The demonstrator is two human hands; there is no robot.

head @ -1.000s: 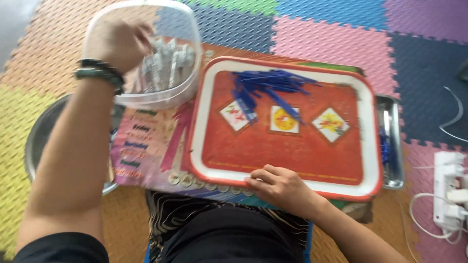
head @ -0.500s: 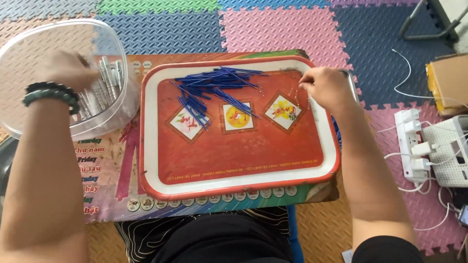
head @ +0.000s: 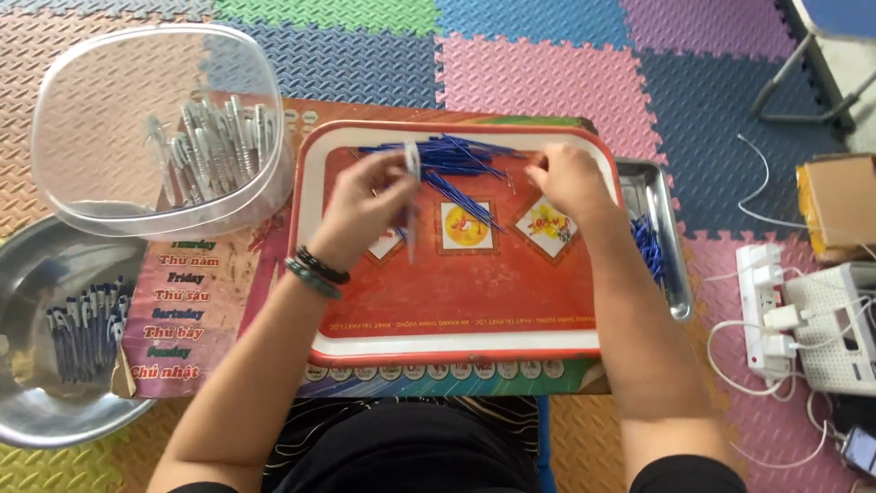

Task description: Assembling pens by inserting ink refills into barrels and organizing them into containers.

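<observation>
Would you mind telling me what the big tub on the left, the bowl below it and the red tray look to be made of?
The tub looks like clear, glossy plastic: the mat shows through its walls. The bowl seems polished metal, probably steel, grey with mirror-like reflections. The red tray is likely printed plastic with a smooth cream rim, though painted metal cannot be ruled out.

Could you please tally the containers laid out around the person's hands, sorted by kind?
Red trays: 1
Clear plastic tubs: 1
Round metal bowls: 1
Rectangular metal trays: 1
Total: 4
</observation>
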